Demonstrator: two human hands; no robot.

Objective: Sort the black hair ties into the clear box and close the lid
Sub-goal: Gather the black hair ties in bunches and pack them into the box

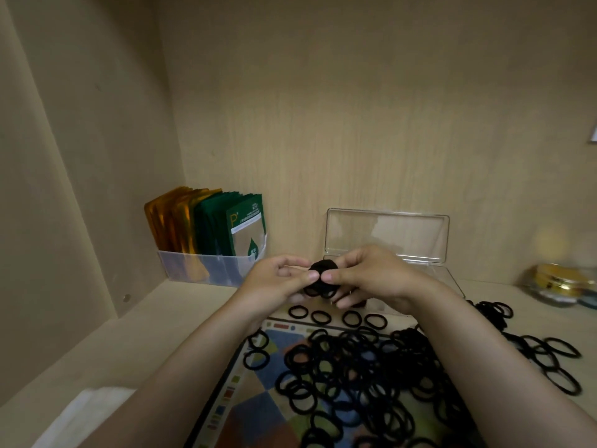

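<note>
A bunch of black hair ties (321, 276) is held between both hands above the shelf. My left hand (277, 284) pinches it from the left and my right hand (368, 279) pinches it from the right, thumbs meeting in front. Behind the hands stands the clear box (450, 279) with its lid (386, 234) raised upright against the back wall. A large heap of loose black hair ties (361, 376) lies below my hands on a patterned board (258, 412), and more ties (549, 357) lie scattered to the right.
A translucent bin (210, 270) holding orange and green sachets (206, 221) stands at the back left. Gold-lidded jars (559, 284) sit at the far right. A white cloth (87, 415) lies at the front left. Wooden walls close in the left side and back.
</note>
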